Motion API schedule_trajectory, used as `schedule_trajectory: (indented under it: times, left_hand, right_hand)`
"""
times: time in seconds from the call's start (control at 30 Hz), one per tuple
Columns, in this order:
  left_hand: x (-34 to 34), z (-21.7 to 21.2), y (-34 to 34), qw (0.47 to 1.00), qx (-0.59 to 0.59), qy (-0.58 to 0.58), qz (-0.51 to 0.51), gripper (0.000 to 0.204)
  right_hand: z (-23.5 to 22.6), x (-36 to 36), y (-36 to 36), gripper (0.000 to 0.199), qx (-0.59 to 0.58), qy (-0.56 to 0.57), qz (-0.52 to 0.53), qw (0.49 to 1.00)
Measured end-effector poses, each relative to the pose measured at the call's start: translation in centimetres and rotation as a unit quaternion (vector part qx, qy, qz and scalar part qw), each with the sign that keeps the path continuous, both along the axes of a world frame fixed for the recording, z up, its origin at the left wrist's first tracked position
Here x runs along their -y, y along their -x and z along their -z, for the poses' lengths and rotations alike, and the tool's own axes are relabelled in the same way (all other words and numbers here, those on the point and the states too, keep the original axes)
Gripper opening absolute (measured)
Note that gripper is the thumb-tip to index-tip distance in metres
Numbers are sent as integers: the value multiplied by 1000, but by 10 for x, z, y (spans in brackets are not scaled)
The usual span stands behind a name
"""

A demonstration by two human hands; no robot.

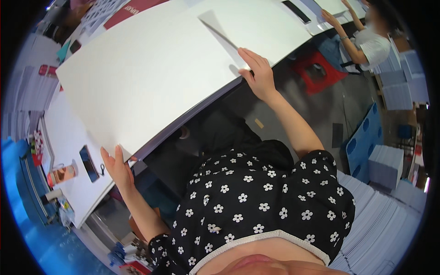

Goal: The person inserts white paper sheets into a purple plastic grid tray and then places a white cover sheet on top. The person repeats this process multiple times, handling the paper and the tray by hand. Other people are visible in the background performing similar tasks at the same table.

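Note:
A large white sheet of paper or thin board [142,78] lies over the white worktop, its right edge raised a little and casting a shadow. At the sheet's near left corner is my left hand [118,168], with fingers stretched out and slightly apart against the edge. My right hand [259,75] rests by the near right corner. Its fingers are straight and lie together along the right edge, and the thumb stands apart near the front edge. Neither hand is closed round anything that shows.
Left of the sheet lie a dark phone [89,163] and an orange-labelled container [61,175]. Another person [373,48] works at the far right near a red stool [318,71]. Paper stacks [385,167] and a blue pallet [364,142] stand on the right.

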State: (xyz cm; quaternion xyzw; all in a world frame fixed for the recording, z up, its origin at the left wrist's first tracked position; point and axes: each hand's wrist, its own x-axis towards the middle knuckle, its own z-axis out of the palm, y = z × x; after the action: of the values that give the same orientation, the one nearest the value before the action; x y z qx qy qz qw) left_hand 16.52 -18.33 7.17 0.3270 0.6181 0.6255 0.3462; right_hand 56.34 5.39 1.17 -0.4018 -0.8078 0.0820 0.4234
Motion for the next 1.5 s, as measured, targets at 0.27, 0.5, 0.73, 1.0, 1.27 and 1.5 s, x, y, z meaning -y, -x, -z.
schedule_trajectory:
  times: [0.27,0.5,0.73,1.0,1.27,1.5]
  left_hand:
    - [3,3,-3,1000,2,22,-15,41]
    - [1,6,0,999,-4,31,-15,42]
    - [0,3,-2,999,-15,31,-14,39]
    - [2,7,-1,998,-44,42,-23,39]
    - [0,9,-3,995,-68,55,-46,38]
    - [4,5,-5,989,-71,114,-69,46]
  right_hand:
    - [-5,37,14,66,218,-74,-102,968]
    - [2,36,15,76,226,-57,-98,968]
    - [3,37,16,74,222,-58,-94,969]
    - [2,44,29,70,225,-88,-77,967]
    - [-5,89,90,77,207,-50,-158,964]
    - [-2,90,94,79,222,-44,-172,959]
